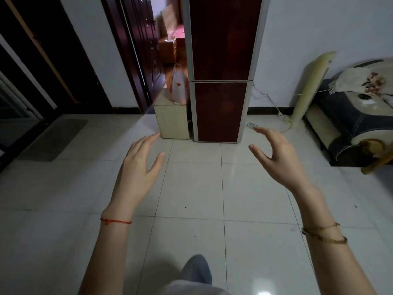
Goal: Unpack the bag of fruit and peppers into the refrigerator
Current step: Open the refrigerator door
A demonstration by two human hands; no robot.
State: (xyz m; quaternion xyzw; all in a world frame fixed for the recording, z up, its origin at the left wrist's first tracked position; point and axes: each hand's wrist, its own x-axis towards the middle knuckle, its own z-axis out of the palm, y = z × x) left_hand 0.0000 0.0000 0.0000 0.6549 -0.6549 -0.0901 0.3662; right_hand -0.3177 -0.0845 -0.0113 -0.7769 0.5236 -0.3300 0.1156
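A person stands on a pale tiled floor (191, 188) facing a tall refrigerator (223, 71), both bare hands raised in front and well short of it. The refrigerator stands upright against the white wall, its long axis vertical, two dark red doors shut one above the other with a pale seam between them. No brand or writing can be read on its front.

Just left of the refrigerator, a low pale wooden cabinet (173, 122) carries the bag (178, 86), a white plastic carrier standing upright with its knotted handles pointing up. Red and orange shapes show through its side; what they are cannot be told, and any print on it is too small to read.

The left hand (138, 165), below the cabinet in the picture, is spread flat, palm down, fingers (148, 139) loose and holding nothing; a red string circles its wrist. The right hand (276, 158), below the refrigerator's right corner, has its fingers (263, 132) curved apart in a loose claw, also empty, with thin gold bangles on the wrist.

To the right of the refrigerator, a power cable (270, 101) trails along the wall to the floor, near a cream-coloured upright fan (310, 86) and a dark padded sofa (357, 116). Left of the cabinet, a dark door stands ajar.
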